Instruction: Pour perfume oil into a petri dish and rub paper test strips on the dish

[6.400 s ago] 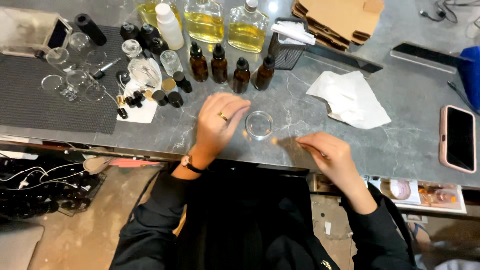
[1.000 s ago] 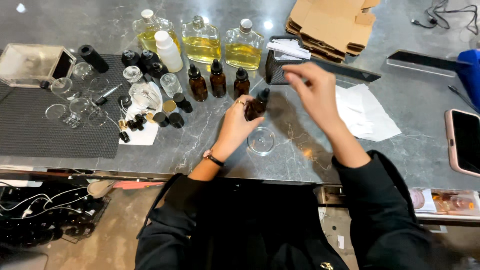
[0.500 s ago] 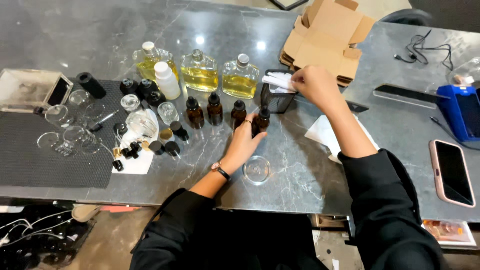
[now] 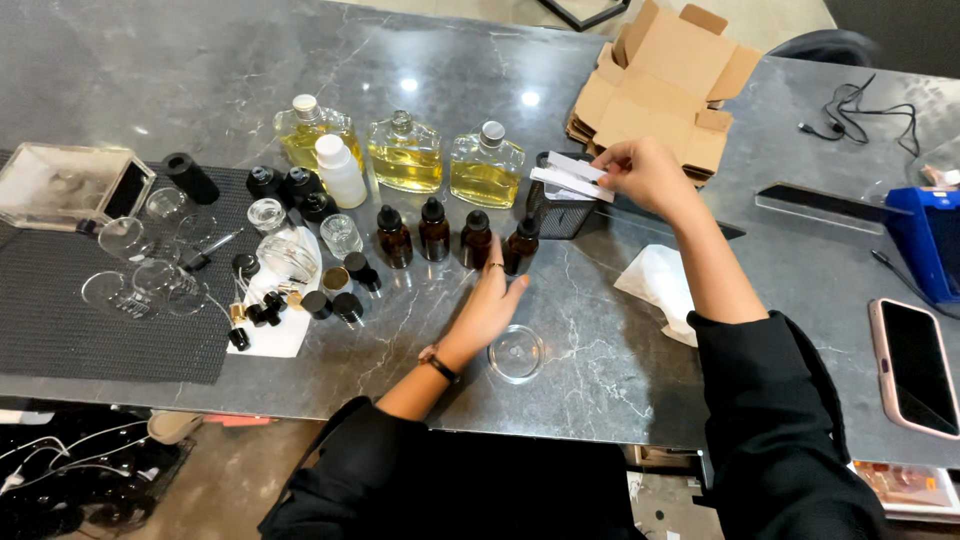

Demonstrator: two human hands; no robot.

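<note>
My left hand lies low on the grey marble table, fingers spread. Its fingertips are at the base of the rightmost of several small amber dropper bottles, which stand upright in a row. I cannot tell whether they still touch it. A round clear glass dish sits just right of my wrist. My right hand reaches farther back and pinches white paper strips that stick out of a small black holder.
Three clear flasks of yellow liquid stand behind the amber row. A black mat with glassware and loose black caps lies at the left. Folded cardboard boxes, a white tissue, a phone and a blue device are at the right.
My left hand has set the amber bottle down at the right end of the row and opened. My right hand has reached back to the paper strips in the holder.
</note>
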